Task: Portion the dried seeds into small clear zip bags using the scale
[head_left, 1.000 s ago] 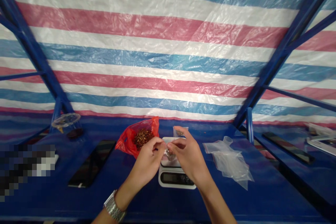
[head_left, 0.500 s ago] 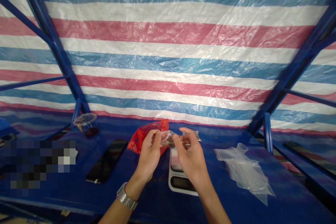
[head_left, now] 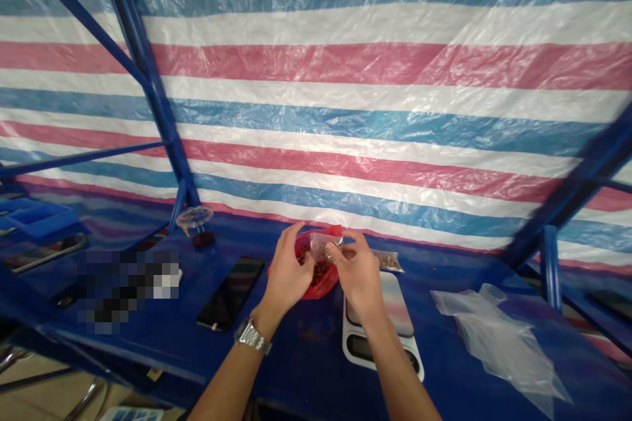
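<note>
Both my hands are raised over an open red plastic bag (head_left: 318, 283) of brown nuts or seeds on the blue table. My right hand (head_left: 359, 275) pinches a small clear bag (head_left: 322, 243) with some brown pieces inside. My left hand (head_left: 289, 271), wearing a metal wristwatch, curls its fingers round the bag's left edge. A white digital scale (head_left: 382, 319) lies just under and to the right of my right wrist. A second small filled clear bag (head_left: 388, 260) lies behind the scale.
A heap of empty clear bags (head_left: 498, 342) lies at the right. A black phone (head_left: 230, 293) lies left of the red bag. A lidded clear cup (head_left: 196, 223) stands at the back left, a blue tray (head_left: 37, 218) farther left. Striped tarpaulin and blue frame bars stand behind.
Both hands lifted the small clear bag off the scale and carried it left, over the red bag. My head turned left, so the scene shifted right.
</note>
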### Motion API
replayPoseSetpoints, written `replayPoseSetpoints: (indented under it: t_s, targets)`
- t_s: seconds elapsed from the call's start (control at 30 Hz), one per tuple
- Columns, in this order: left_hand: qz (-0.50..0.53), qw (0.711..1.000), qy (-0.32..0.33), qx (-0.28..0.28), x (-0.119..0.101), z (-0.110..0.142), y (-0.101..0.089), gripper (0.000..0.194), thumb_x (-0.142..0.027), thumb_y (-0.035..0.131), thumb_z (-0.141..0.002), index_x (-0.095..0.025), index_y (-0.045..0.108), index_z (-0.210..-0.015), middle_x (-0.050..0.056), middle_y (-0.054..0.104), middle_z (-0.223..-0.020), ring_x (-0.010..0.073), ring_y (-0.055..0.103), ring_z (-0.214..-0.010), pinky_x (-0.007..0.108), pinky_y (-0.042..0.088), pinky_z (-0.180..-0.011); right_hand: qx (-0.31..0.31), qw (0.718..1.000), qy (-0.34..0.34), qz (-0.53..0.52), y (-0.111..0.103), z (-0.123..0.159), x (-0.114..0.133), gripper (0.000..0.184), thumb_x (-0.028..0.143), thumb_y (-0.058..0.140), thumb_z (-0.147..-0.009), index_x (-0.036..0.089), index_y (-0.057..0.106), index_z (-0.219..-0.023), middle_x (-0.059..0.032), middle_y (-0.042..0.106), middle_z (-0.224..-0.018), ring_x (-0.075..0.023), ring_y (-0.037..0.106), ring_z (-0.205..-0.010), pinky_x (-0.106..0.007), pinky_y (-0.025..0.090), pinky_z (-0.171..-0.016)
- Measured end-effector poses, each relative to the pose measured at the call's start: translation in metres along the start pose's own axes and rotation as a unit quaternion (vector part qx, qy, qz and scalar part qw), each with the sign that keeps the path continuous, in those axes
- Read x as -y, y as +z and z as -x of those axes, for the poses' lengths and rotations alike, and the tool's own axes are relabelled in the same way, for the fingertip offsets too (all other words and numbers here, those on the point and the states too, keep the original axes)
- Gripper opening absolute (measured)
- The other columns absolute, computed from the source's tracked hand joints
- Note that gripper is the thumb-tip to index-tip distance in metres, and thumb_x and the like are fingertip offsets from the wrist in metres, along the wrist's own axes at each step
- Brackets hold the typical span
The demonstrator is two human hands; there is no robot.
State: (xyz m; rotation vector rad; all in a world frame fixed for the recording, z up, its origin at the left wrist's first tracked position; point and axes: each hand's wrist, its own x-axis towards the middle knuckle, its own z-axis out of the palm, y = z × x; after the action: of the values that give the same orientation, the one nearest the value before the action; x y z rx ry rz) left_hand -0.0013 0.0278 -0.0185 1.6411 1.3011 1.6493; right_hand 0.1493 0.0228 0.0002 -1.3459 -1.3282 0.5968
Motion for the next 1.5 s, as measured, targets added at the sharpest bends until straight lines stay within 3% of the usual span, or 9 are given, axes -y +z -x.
replayPoseSetpoints:
  t_s: [0.07,0.17,0.33,0.6,0.77,0.97,1.27,1.5]
  targets:
    - [-0.059,0.993,0.057,0.08,0.002,0.001,-0.003,0.067,-0.013,0.071,-0.077,-0.026,0.056,-0.142,0.009,0.056,-0.151,0.0276,0.047,-0.144,0.048,0.032,-0.125,0.019,0.999,-0.018,0.027,0.003,-0.006,0.001,0.041,0.044,0.07,-0.083,0.021,0.065,-0.117,-0.0054,0.077,-0.081,-0.0271,0.074,-0.072,-0.036,0.052,-0.07]
    - [-0.167,0.969,0.089,0.162,0.01,0.002,0.0,0.069,-0.011,0.068,-0.081,-0.024,0.051,-0.147,0.012,0.058,-0.15,0.0295,0.052,-0.141,0.05,0.039,-0.121,0.028,0.998,-0.044,0.042,0.004,-0.011,0.002,0.037,0.04,0.07,-0.083,0.022,0.067,-0.115,-0.004,0.077,-0.08,-0.0267,0.074,-0.075,-0.036,0.052,-0.073]
    - [-0.184,0.97,0.066,0.142,0.021,-0.006,0.009,0.049,-0.018,0.061,-0.092,-0.023,0.056,-0.141,0.013,0.064,-0.141,0.0285,0.059,-0.133,0.047,0.046,-0.114,0.035,0.997,-0.07,0.013,0.006,-0.008,0.001,0.046,0.038,0.071,-0.082,0.02,0.063,-0.124,-0.0065,0.077,-0.096,-0.0238,0.072,-0.08,-0.035,0.054,-0.077]
    - [-0.16,0.974,0.072,0.14,0.021,-0.007,0.011,0.052,-0.02,0.061,-0.094,-0.022,0.053,-0.145,0.013,0.063,-0.144,0.027,0.059,-0.134,0.045,0.046,-0.115,-0.019,0.994,-0.105,0.002,0.009,-0.006,0.003,0.038,0.03,0.061,-0.089,0.021,0.065,-0.125,-0.0063,0.077,-0.094,-0.0239,0.073,-0.087,-0.037,0.055,-0.086]
    - [-0.161,0.979,0.063,0.107,0.025,-0.008,0.011,0.059,-0.017,0.067,-0.09,-0.023,0.053,-0.147,0.013,0.063,-0.143,0.0284,0.058,-0.135,0.047,0.042,-0.117,-0.024,0.992,-0.124,-0.024,0.014,-0.007,-0.001,0.038,0.027,0.059,-0.09,0.02,0.065,-0.127,-0.0104,0.074,-0.109,-0.0224,0.073,-0.091,-0.036,0.057,-0.084]
    - [-0.106,0.986,0.032,0.125,0.018,-0.009,0.01,0.064,-0.012,0.062,-0.091,-0.025,0.047,-0.151,0.009,0.07,-0.135,0.0228,0.067,-0.124,0.039,0.05,-0.11,-0.04,0.989,-0.127,-0.063,0.017,-0.006,-0.001,0.032,0.026,0.06,-0.089,0.021,0.067,-0.12,-0.0053,0.076,-0.094,-0.0211,0.074,-0.085,-0.036,0.058,-0.085]
    - [-0.134,0.981,0.055,0.129,0.025,-0.01,0.009,0.066,-0.018,0.063,-0.093,-0.024,0.043,-0.155,0.012,0.057,-0.152,0.0251,0.053,-0.141,0.043,0.04,-0.12,-0.028,0.987,-0.145,-0.059,0.018,-0.004,-0.001,0.025,0.025,0.059,-0.09,0.021,0.07,-0.113,-0.006,0.076,-0.098,-0.0202,0.073,-0.089,-0.034,0.058,-0.086]
    - [-0.121,0.985,0.05,0.115,0.022,-0.012,0.009,0.061,-0.018,0.063,-0.092,-0.025,0.048,-0.151,0.01,0.059,-0.15,0.0237,0.054,-0.14,0.041,0.041,-0.119,-0.017,0.985,-0.16,-0.061,0.013,-0.003,0.003,0.024,0.025,0.058,-0.092,0.02,0.07,-0.112,-0.0066,0.076,-0.099,-0.0199,0.073,-0.089,-0.033,0.058,-0.086]
